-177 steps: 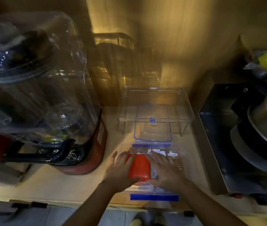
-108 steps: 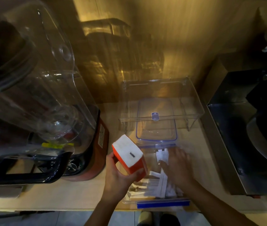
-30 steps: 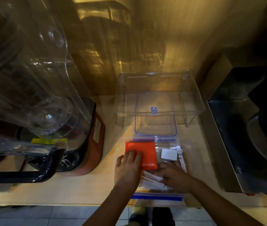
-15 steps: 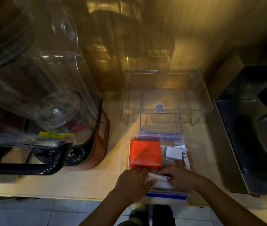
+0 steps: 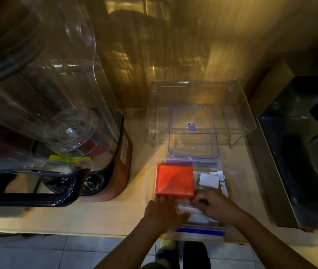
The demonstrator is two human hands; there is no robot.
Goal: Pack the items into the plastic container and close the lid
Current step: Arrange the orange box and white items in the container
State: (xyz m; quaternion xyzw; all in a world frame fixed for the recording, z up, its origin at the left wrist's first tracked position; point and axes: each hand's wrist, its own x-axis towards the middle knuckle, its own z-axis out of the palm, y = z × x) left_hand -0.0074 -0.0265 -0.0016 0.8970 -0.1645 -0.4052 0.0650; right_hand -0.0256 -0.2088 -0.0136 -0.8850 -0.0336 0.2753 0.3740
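A clear plastic container [image 5: 230, 193] with blue latch strips stands at the counter's front edge. An orange-red box [image 5: 175, 180] lies flat in its left half, and white paper items [image 5: 209, 179] sit in its right half. The container's clear lid [image 5: 193, 140], edged in blue, rests just behind it, partly under a clear stand. My left hand [image 5: 164, 210] lies flat at the box's near edge, fingers spread and touching it. My right hand [image 5: 215, 206] is curled over white packets in the container's near half; its fingertips are blurred.
A large blender [image 5: 47, 113] with a clear cover and red base fills the left of the counter. A clear acrylic stand [image 5: 237, 113] sits behind the container. A dark metal appliance [image 5: 300, 152] is on the right. The wooden counter's edge [image 5: 76, 230] runs along the front.
The orange-red box went from under my left hand to lying free in the container. Both hands drew back toward the container's near half, onto the white packets.
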